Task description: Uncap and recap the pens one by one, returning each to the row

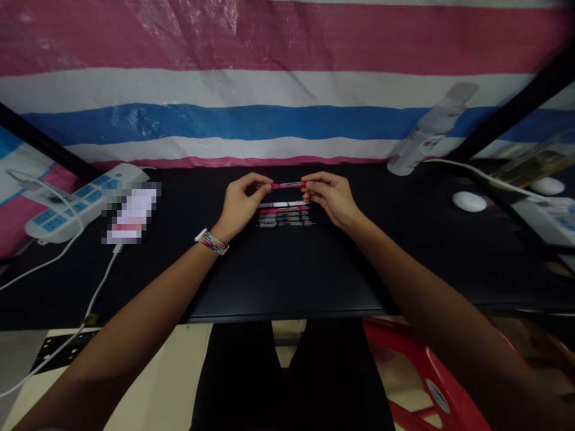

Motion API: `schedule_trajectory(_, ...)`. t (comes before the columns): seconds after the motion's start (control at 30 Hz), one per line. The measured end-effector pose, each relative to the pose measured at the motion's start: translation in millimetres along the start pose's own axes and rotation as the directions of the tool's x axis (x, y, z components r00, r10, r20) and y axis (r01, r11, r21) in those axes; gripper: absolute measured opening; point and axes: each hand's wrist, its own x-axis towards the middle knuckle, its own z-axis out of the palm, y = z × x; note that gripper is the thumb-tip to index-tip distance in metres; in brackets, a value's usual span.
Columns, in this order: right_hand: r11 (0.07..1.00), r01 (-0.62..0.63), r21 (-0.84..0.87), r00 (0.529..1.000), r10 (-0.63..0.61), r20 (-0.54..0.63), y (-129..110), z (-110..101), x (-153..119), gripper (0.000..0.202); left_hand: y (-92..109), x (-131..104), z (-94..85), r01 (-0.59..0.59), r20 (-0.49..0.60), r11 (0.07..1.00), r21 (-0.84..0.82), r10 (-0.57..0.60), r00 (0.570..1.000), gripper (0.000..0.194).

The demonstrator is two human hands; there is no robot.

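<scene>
A pink-red pen (288, 185) lies crosswise between my two hands. The fingertips of my left hand (245, 200) pinch its left end, while my right hand (330, 196) pinches its right end. Just on the near side of it, several pens lie side by side on the black table: a white pen (283, 205), a red pen (285, 210) and some clear-barrelled pens (285, 220) closest to me. A woven, multicoloured watch band (212, 241) circles my left wrist.
On the left are a white power strip (85, 200), a blurred-out phone-like object (132, 212) and white cables. A clear bottle (424, 134) and a white mouse-like object (469, 202) are on the right. A striped sheet (287, 123) hangs behind the black table (287, 275); a red chair (431, 371) stands below.
</scene>
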Motion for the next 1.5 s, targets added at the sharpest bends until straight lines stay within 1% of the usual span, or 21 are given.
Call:
schedule_trajectory(0.03,1.0,0.0,0.003,1.0,0.0,-0.003,0,0,0,0.009,-1,0,0.6,-0.037,-0.011,0.999,0.012,0.037,0.999,0.01)
schedule_trajectory(0.07,1.0,0.001,0.007,1.0,-0.001,-0.006,0,0,0,0.009,-1,0,1.4,-0.06,-0.025,0.998,0.017,0.061,0.998,0.021)
schedule_trajectory(0.1,1.0,0.001,0.01,1.0,-0.001,-0.009,0,1,0,0.01,-1,0,2.2,-0.064,-0.039,0.998,0.017,0.064,0.997,0.031)
schedule_trajectory(0.13,1.0,0.002,0.013,1.0,-0.002,-0.01,0,1,0,0.01,-1,-1,2.8,-0.046,-0.052,0.999,0.011,0.047,0.998,0.035)
schedule_trajectory(0.17,1.0,0.004,0.015,1.0,-0.004,-0.009,1,1,0,0.01,-1,-1,3.2,-0.015,-0.058,1.0,0.006,0.015,0.998,0.033)
schedule_trajectory(0.23,1.0,0.01,0.022,1.0,-0.01,-0.004,1,2,0,0.01,-1,-1,2.9,0.044,-0.041,0.999,0.027,-0.043,0.998,0.02)
schedule_trajectory(0.3,0.999,0.021,0.024,1.0,-0.021,0.003,2,2,0,0.01,-1,-1,1.6,0.073,-0.011,0.995,0.068,-0.072,0.997,0.033)
schedule_trajectory(0.33,0.999,0.024,0.025,1.0,-0.024,0.002,2,1,0,0.01,0,0,1.0,0.077,0.0,0.995,0.067,-0.078,0.997,0.032)
schedule_trajectory(0.43,0.999,0.022,0.029,1.0,-0.021,-0.002,1,1,0,0.009,1,2,0.6,0.077,-0.001,0.996,-0.035,-0.077,0.997,0.009)
schedule_trajectory(0.53,0.999,0.024,0.043,1.0,-0.025,0.007,0,1,0,0.008,0,4,2.5,0.077,-0.032,0.987,-0.141,-0.083,0.996,0.021)
schedule_trajectory(0.57,0.999,0.027,0.045,1.0,-0.027,0.01,0,2,0,0.008,-1,4,3.1,0.077,-0.047,0.986,-0.15,-0.084,0.995,0.02)
schedule_trajectory(0.63,0.999,0.026,0.041,1.0,-0.026,0.007,0,2,0,0.008,-2,3,3.6,0.086,-0.054,0.989,-0.121,-0.093,0.994,0.016)
schedule_trajectory(0.7,1.0,0.019,0.025,1.0,-0.019,-0.007,1,2,0,0.009,-2,3,2.9,0.113,-0.015,0.991,-0.068,-0.114,0.993,0.022)
schedule_trajectory(0.77,1.0,0.011,0.014,1.0,-0.011,-0.024,2,1,2,0.009,-1,2,1.7,0.129,0.028,0.991,-0.048,-0.127,0.991,0.017)
schedule_trajectory(0.83,1.0,0.008,0.014,0.999,-0.007,-0.031,3,0,3,0.009,1,2,0.6,0.101,0.026,0.994,-0.044,-0.1,0.995,0.011)
schedule_trajectory(1.0,0.999,0.005,0.036,1.0,-0.004,-0.028,5,0,5,0.007,5,1,0.1,-0.027,-0.057,0.999,0.044,0.029,0.998,0.007)
schedule_trajectory(1.13,0.995,-0.026,0.092,0.999,0.028,-0.022,4,1,4,0.007,7,0,1.7,-0.087,-0.078,0.989,0.12,0.097,0.992,0.008)
schedule_trajectory(1.23,0.968,-0.1,0.23,0.995,0.095,0.03,-2,2,3,0.017,8,0,2.5,-0.037,-0.083,0.998,0.052,0.041,0.996,0.01)
schedule_trajectory(1.33,0.904,-0.231,0.36,0.971,0.189,0.149,-11,4,-1,0.034,7,1,2.5,0.024,-0.083,0.999,-0.037,-0.027,0.996,0.018)
schedule_trajectory(1.43,0.872,-0.32,0.37,0.937,0.234,0.259,-17,7,-5,0.039,5,2,2.5,0.042,-0.072,0.997,-0.064,-0.047,0.996,0.023)
schedule_trajectory(1.5,0.86,-0.338,0.383,0.93,0.242,0.277,-17,9,-7,0.036,3,3,2.7,0.051,-0.063,0.996,-0.067,-0.055,0.997,0.022)
